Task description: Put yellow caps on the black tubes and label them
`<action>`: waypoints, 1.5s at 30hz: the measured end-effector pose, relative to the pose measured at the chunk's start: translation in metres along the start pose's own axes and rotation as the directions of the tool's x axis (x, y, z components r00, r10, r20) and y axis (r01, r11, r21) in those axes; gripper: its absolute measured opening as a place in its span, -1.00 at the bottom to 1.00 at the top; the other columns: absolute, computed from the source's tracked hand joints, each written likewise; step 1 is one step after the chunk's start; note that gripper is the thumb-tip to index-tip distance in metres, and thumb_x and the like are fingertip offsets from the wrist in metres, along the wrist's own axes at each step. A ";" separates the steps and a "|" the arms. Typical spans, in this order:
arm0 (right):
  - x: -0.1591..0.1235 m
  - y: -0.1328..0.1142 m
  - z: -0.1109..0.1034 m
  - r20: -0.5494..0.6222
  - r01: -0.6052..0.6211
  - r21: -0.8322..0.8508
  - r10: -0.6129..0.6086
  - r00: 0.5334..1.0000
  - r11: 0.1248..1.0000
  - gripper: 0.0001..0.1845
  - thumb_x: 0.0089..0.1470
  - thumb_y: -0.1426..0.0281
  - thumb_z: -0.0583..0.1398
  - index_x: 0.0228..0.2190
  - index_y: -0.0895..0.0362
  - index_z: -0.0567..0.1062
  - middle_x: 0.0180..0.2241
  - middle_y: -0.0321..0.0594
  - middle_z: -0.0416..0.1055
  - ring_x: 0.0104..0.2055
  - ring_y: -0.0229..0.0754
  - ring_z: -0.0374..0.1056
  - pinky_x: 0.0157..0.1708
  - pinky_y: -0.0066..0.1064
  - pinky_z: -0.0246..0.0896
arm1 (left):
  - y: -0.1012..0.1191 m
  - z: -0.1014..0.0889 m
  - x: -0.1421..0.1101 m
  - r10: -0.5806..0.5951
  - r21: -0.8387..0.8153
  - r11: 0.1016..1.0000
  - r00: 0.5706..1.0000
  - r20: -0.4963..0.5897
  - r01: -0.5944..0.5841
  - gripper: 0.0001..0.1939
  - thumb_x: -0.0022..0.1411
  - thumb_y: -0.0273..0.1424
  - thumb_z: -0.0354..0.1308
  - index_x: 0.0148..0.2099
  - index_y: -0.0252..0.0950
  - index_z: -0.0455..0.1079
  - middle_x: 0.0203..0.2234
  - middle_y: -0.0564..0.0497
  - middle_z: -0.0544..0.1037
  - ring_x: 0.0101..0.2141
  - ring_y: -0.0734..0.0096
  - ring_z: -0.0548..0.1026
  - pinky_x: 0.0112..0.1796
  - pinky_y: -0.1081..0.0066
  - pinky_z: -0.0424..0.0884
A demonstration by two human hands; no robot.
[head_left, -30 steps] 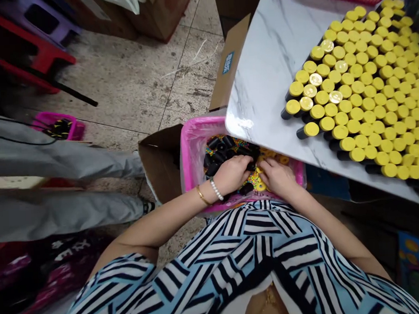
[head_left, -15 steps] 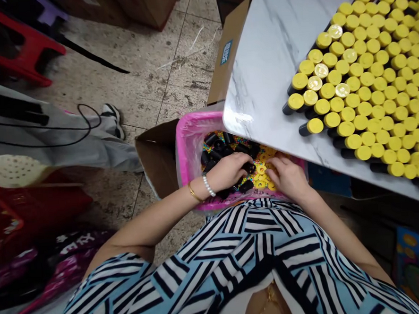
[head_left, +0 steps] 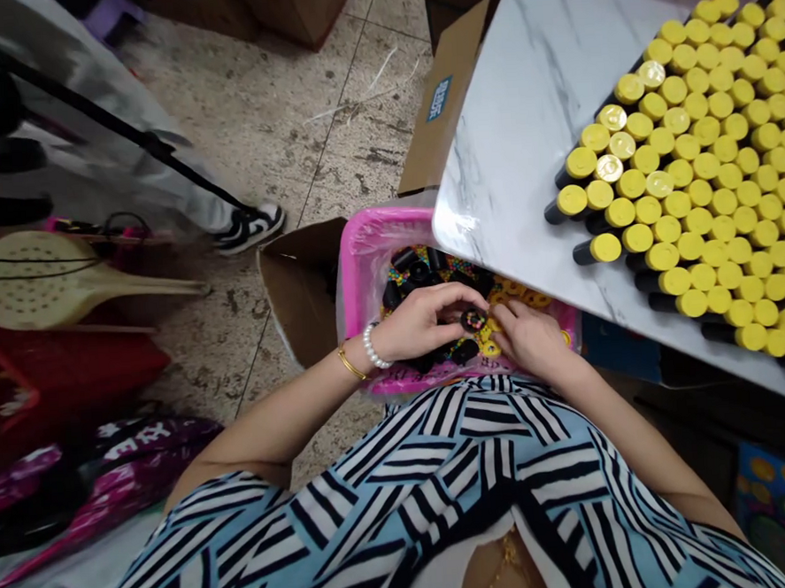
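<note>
Left fingers holding black tube, right fingers alongside

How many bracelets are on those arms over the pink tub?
2. A white beaded bracelet circles the wrist behind the left hand, and a gold-coloured bracelet sits just beyond it, nearer the elbow. None shows by the right hand.

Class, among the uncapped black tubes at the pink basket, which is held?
The tube gripped in the left hand, coloured beads showing in its end; the other tubes visible there sit loose.
</note>
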State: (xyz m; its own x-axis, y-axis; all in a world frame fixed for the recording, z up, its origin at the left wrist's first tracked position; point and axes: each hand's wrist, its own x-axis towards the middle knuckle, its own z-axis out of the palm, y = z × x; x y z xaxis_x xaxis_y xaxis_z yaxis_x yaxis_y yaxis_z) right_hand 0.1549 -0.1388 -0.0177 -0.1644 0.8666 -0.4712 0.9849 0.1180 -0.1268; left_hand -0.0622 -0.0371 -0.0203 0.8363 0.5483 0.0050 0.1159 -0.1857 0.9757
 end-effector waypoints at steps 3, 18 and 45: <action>-0.002 0.006 0.005 -0.059 -0.032 0.016 0.033 0.998 0.999 -0.66 0.30 0.23 0.13 0.05 0.10 0.39 -0.06 -0.04 0.47 -0.15 0.01 0.48 -0.23 -0.30 0.32 | 0.004 0.002 -0.001 0.022 0.004 1.000 1.000 -0.002 -0.022 -0.67 0.25 -0.48 0.25 0.08 -0.27 0.45 -0.04 -0.08 0.59 -0.04 0.32 0.56 0.02 0.35 0.47; -0.042 0.000 -0.043 -0.600 0.464 0.419 -0.146 0.787 0.780 -0.64 0.21 0.25 0.30 0.01 0.06 0.48 0.09 -0.04 0.41 0.20 -0.01 0.36 0.18 -0.10 0.34 | 0.034 -0.010 0.014 0.304 0.364 0.910 0.916 -0.260 -0.199 -0.69 0.31 -0.45 0.21 0.09 -0.26 0.49 -0.09 -0.08 0.63 -0.05 0.27 0.54 0.04 0.24 0.43; 0.053 0.005 -0.099 -0.799 0.156 0.057 -0.048 0.599 0.986 -0.61 0.29 0.12 0.23 -0.01 0.12 0.57 -0.29 -0.20 0.52 -0.38 -0.27 0.41 -0.27 -0.44 0.40 | 0.040 -0.049 0.064 0.174 0.289 0.954 0.938 -0.301 -0.084 -0.75 0.32 -0.44 0.12 -0.03 -0.32 0.55 -0.35 -0.04 0.64 -0.34 0.34 0.54 -0.24 0.34 0.43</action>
State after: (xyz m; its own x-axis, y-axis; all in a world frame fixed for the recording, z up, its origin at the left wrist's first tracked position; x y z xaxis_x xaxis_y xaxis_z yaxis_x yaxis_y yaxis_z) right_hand 0.1561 -0.0441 0.0429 -0.1029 0.9012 0.4211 0.9424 0.2238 -0.2486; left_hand -0.0299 0.0304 0.0293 0.6428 0.7275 0.2400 0.1955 -0.4587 0.8668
